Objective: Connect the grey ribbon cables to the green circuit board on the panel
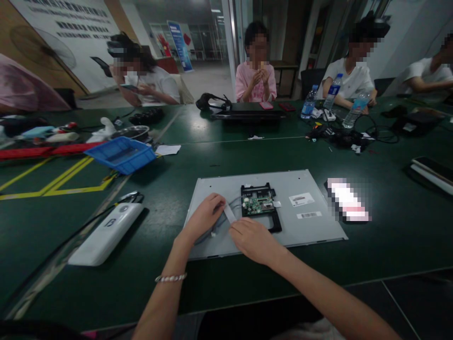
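A flat grey metal panel (300,226) lies on the green table, with a black bracket (276,222) and a green circuit board (255,204) on it. Left of the board run grey cables (212,231). My left hand (207,215) pinches the upper end of a short whitish strip (230,213) above the cables. At the strip's lower end, my right hand (253,238) has its fingers closed on it, just below the bracket. Two white labels, one of them a barcode label (309,215), are on the panel's right part.
A white power bank (106,233) with cables lies left, below a blue tray (123,153). A phone (348,200) is right of the panel. Bottles (356,109), a dark monitor (247,112) and several seated people are across the table (389,245).
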`<state>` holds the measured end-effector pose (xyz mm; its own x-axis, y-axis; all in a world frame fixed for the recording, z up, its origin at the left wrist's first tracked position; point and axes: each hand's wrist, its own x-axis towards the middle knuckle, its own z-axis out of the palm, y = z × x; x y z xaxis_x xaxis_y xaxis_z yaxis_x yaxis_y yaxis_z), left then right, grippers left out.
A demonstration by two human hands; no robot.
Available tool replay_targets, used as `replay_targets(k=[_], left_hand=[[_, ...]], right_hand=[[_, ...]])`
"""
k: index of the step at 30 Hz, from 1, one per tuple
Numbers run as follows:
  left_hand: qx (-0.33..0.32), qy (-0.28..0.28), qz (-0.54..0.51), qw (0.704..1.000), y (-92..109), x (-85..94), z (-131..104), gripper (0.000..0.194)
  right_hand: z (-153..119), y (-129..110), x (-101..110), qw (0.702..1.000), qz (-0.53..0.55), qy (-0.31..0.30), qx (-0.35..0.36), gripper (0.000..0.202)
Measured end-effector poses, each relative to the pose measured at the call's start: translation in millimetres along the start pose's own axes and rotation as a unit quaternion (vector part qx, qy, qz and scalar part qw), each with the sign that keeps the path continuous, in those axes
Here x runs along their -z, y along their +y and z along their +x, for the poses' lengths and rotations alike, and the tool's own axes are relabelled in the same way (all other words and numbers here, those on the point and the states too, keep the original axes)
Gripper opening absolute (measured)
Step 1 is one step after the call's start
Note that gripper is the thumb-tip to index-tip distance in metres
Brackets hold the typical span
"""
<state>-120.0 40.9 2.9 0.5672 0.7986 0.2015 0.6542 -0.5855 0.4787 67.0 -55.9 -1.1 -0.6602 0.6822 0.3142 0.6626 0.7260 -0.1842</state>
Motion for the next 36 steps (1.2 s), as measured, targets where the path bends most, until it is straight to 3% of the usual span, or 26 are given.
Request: replay_targets(k=[4,10,14,24,30,33,36], left_hand=[[0.002,0.016,0.015,1.0,2,0.6,-1,0.015],[0.018,0.115,0.039,0.992,2,1.4,0,0.016],[0.034,0.161,0.056,0.985,2,4.1,0,0.019],[0.051,0.099,0.017,0.994,-3,-4.1,-3,0.04],[0.085,0.069,-0.036,0.993,-2,-6.5,-3,0.037],[0.088,0.088,-0.052,0.991,-1,-7.1,-2,0.03],[0.094,0.12,-0.043,0.987,-3,-6.9,-1,0.026]], right_hand=[[0,2,0,1.0,0.013,0.021,-0.005,0.016],[1,4,0,0.997,0.028,0.072,-0.004,0.022],[-1,2,3,0.997,0.03,0.073,-0.004,0.023],[-2,4,6,0.998,0.035,0.058,-0.016,0.021],[-2,5,10,0.996,0.054,0.063,-0.028,0.023],[-7,17,20,0.989,0.079,0.094,-0.079,0.027],[-18,46,35,0.966,0.111,0.137,-0.187,0.03]])
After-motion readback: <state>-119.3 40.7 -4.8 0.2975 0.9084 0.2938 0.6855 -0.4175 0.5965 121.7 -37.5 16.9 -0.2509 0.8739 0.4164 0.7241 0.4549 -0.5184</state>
